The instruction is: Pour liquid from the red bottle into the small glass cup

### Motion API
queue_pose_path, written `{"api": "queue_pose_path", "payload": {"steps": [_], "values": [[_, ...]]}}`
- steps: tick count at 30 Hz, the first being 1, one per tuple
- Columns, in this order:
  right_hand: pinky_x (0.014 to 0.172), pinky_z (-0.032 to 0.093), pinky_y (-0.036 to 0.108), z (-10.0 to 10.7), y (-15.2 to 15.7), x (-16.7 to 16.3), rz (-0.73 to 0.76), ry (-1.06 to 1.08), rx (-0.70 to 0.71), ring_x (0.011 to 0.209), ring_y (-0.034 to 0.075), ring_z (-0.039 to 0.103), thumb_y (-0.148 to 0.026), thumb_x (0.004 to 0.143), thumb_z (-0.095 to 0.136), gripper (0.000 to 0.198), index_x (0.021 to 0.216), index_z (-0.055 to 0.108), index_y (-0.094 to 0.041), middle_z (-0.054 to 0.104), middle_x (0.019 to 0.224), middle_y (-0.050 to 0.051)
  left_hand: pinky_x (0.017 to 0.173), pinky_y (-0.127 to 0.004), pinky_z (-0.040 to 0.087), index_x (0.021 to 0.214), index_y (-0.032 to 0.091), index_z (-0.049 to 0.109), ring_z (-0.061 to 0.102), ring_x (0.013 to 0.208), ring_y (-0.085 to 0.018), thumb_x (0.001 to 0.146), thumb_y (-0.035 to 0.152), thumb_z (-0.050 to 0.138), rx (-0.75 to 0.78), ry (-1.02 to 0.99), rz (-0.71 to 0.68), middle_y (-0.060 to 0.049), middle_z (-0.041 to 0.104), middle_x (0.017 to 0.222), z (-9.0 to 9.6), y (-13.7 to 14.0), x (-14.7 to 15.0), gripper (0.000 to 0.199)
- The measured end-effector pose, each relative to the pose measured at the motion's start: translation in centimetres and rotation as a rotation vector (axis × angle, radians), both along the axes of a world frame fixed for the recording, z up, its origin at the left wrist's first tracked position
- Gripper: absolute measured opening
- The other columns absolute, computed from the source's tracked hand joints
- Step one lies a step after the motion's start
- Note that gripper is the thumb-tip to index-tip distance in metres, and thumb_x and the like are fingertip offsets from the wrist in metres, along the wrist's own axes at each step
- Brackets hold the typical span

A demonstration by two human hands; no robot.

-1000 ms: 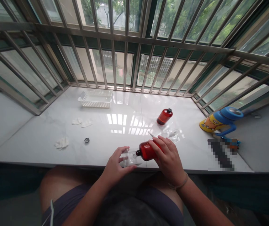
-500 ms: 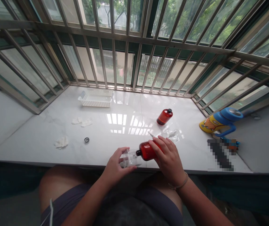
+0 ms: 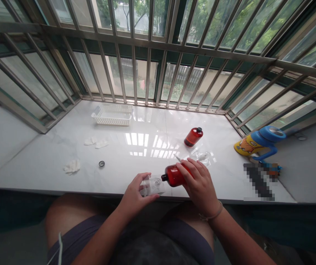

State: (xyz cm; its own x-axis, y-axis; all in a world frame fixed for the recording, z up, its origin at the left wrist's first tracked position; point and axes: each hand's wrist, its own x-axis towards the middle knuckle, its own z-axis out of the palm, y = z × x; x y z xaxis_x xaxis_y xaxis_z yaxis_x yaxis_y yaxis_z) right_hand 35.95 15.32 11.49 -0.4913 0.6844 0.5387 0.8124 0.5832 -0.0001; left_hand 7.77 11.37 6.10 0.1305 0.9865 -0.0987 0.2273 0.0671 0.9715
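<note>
My right hand [image 3: 200, 184] is wrapped round a red bottle [image 3: 174, 175], tilted on its side with its uncapped black-threaded neck pointing left. Close by that neck is a clear plastic cup [image 3: 154, 186], which my left hand [image 3: 137, 191] grips from the left between thumb and fingers. Whether liquid is flowing cannot be made out. A thin white pointed stick-like piece [image 3: 176, 157] shows just beyond the fingers of my right hand. Off to the left, a small black ring-shaped cap [image 3: 101, 163] lies on the white counter [image 3: 125, 167].
A second red bottle [image 3: 193, 137] with a black cap stands behind my right hand, near a clear plastic wrapper [image 3: 203, 158]. Crumpled white tissues [image 3: 72, 167] and a white basket [image 3: 112, 117] are left. A blue-and-yellow flask [image 3: 257, 141] stands right. Metal window bars [image 3: 158, 46] edge the back.
The red bottle and my right hand have shifted slightly right and up, so the bottle's neck has drawn back from the cup. My left hand and the cup have barely moved.
</note>
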Motion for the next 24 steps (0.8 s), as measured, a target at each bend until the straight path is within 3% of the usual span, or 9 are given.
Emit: {"api": "queue_pose_path", "payload": {"steps": [11,24], "values": [[0.121,0.042,0.059,0.2,0.4,0.3,0.008,-0.016,0.008,0.142,0.036,0.057,-0.011,0.102,0.063,0.055,0.155,0.054,-0.027,0.068,0.147,0.012,0.104,-0.05,0.062,0.136,0.027,0.064,0.062,0.137,-0.036,0.073,0.041,0.096,0.001,-0.004,0.027,-0.013,0.065,0.144,-0.6,1.1,0.8,0.072],[0.118,0.046,0.06,0.4,0.6,0.8,0.001,0.019,0.002,0.142,0.037,0.057,-0.014,0.103,0.065,0.061,0.159,0.049,-0.028,0.067,0.146,0.013,0.103,-0.05,0.064,0.135,0.027,0.065,0.064,0.135,-0.035,0.072,0.039,0.098,0.046,-0.072,0.027,-0.012,0.067,0.14,0.7,1.6,1.2,0.072]]}}
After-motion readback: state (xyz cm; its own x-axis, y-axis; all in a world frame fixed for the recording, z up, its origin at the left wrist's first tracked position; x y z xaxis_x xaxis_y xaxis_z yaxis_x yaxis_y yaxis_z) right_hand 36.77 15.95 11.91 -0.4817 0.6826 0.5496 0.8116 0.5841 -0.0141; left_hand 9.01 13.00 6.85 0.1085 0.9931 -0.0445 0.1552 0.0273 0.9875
